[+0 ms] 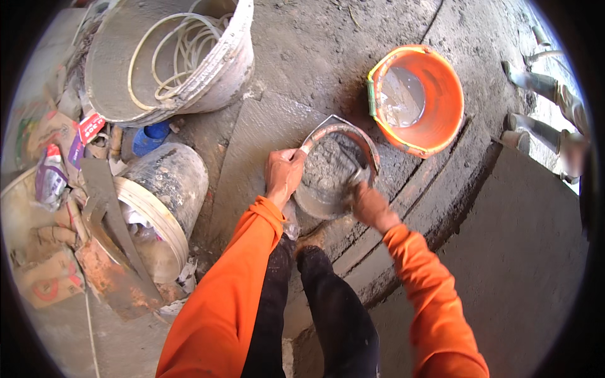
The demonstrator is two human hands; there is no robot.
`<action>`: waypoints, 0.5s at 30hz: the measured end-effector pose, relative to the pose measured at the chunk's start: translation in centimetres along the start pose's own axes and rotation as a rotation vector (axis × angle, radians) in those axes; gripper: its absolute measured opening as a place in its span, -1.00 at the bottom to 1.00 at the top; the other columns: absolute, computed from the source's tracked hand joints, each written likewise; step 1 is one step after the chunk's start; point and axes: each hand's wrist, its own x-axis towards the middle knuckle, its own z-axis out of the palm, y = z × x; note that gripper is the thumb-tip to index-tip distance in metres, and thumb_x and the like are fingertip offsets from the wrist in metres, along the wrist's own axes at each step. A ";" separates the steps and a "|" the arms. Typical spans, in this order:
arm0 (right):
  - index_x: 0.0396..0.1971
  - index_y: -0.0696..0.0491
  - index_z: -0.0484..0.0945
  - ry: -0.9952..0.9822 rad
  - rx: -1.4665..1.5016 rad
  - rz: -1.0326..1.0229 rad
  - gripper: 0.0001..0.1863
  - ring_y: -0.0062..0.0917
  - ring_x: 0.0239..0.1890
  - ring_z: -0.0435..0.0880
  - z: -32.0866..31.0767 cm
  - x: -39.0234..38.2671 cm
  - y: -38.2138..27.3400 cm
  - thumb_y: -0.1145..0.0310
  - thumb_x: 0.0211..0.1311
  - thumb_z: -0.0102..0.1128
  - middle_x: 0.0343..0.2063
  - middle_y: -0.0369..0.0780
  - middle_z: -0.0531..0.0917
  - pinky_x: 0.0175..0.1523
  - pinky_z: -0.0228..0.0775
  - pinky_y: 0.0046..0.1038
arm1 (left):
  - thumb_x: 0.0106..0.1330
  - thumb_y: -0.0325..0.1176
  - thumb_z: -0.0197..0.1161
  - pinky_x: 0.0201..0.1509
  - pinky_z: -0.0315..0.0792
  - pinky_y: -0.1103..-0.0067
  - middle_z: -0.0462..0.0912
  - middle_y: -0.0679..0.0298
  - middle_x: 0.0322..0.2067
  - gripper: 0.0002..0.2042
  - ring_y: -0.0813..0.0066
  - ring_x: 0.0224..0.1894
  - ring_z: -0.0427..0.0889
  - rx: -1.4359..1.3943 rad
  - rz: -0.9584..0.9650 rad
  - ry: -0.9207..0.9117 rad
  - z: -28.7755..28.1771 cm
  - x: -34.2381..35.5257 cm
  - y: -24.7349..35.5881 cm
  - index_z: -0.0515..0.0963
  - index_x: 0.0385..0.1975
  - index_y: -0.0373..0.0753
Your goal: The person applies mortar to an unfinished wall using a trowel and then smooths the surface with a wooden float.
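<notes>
A small bucket (318, 195) holding wet grey mortar (328, 157) stands at my feet in the middle of the view. My left hand (283, 173) is closed on the bucket's left rim, by its raised wire handle. My right hand (372, 205) is closed round the handle of a metal tool, likely a trowel, whose head (354, 174) is inside the bucket at the right side, partly in the mortar.
An orange bucket (441, 107) with grey water stands behind, right. A large tub (224, 69) with coiled hose, a tipped pail (170, 170), metal strips, bags and scraps crowd the left. A smooth cement surface (504, 264) lies right; dark boot-like objects (529, 75) line its far edge.
</notes>
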 end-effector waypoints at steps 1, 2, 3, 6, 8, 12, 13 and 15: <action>-0.18 0.28 0.28 -0.067 0.046 -0.018 -0.71 -0.09 -0.37 0.66 1.1 -0.5 -1.3 0.56 0.04 -0.02 -0.49 0.02 0.61 -0.29 0.54 -0.18 | 0.23 -0.17 0.19 -0.53 0.24 0.48 0.39 0.29 -0.75 -0.67 0.56 -0.66 0.26 -0.020 -0.019 0.022 -0.1 -0.1 -0.7 0.57 -0.46 -0.41; -0.16 0.27 0.30 -0.024 0.057 -0.138 -0.68 -0.07 -0.38 0.65 1.2 -1.5 -1.2 0.55 0.02 -0.01 -0.42 0.05 0.60 -0.29 0.53 -0.18 | 0.23 -0.18 0.19 -0.53 0.24 0.48 0.40 0.29 -0.75 -0.67 0.56 -0.65 0.27 -0.039 -0.036 0.042 -0.2 -0.2 -1.4 0.58 -0.45 -0.40; -0.13 0.25 0.33 0.010 0.073 -0.260 -0.65 -0.05 -0.40 0.64 0.5 -3.1 -1.3 0.55 0.00 0.00 -0.35 0.07 0.58 -0.29 0.52 -0.17 | 0.23 -0.18 0.19 -0.53 0.24 0.49 0.40 0.30 -0.74 -0.68 0.57 -0.65 0.27 -0.031 -0.052 0.040 -0.8 -0.7 -2.1 0.58 -0.44 -0.40; -0.13 0.31 0.33 0.030 0.071 -0.257 -0.61 -0.02 -0.38 0.63 -2.4 -4.5 -1.2 0.55 -0.05 0.00 -0.42 0.14 0.58 -0.26 0.51 -0.14 | 0.24 -0.19 0.18 -0.53 0.23 0.51 0.36 0.35 -0.74 -0.68 0.61 -0.64 0.25 -0.047 -0.061 0.040 -2.1 -1.3 -2.9 0.59 -0.43 -0.40; -0.12 0.34 0.30 0.087 0.073 -0.108 -0.59 -0.15 -0.54 0.64 1.4 -2.7 1.8 0.54 -0.03 0.04 -0.60 0.06 0.56 -0.40 0.53 -0.21 | 0.25 -0.20 0.17 -0.54 0.21 0.53 0.33 0.39 -0.74 -0.68 0.63 -0.63 0.22 -0.108 -0.029 0.011 -2.0 -1.7 -2.6 0.59 -0.43 -0.41; -0.31 0.17 0.33 -0.227 1.177 0.141 -0.82 -0.54 -0.75 0.47 7.0 -2.5 -2.2 0.56 0.04 0.04 -0.68 -0.26 0.41 -0.65 0.40 -0.40 | 0.29 -0.20 0.17 -0.56 0.15 0.60 0.29 0.47 -0.72 -0.69 0.69 -0.62 0.17 -0.077 -0.033 0.042 -1.7 -0.7 -3.3 0.60 -0.42 -0.40; -0.34 0.15 0.31 -0.307 1.396 0.155 -0.84 -0.63 -0.78 0.42 7.8 -3.4 -3.3 0.57 0.06 0.04 -0.71 -0.31 0.38 -0.71 0.37 -0.46 | 0.30 -0.21 0.17 -0.56 0.13 0.62 0.29 0.48 -0.71 -0.69 0.71 -0.61 0.17 -0.108 -0.056 0.022 -1.6 -0.9 -3.1 0.60 -0.41 -0.41; -0.32 0.14 0.32 -0.444 1.746 0.108 -0.84 -0.61 -0.78 0.42 9.2 -3.6 -5.5 0.53 0.09 0.05 -0.68 -0.31 0.41 -0.74 0.35 -0.52 | 0.32 -0.21 0.15 -0.56 0.12 0.65 0.30 0.49 -0.69 -0.68 0.72 -0.61 0.17 -0.185 -0.062 -0.010 -1.2 -1.3 -3.2 0.59 -0.39 -0.42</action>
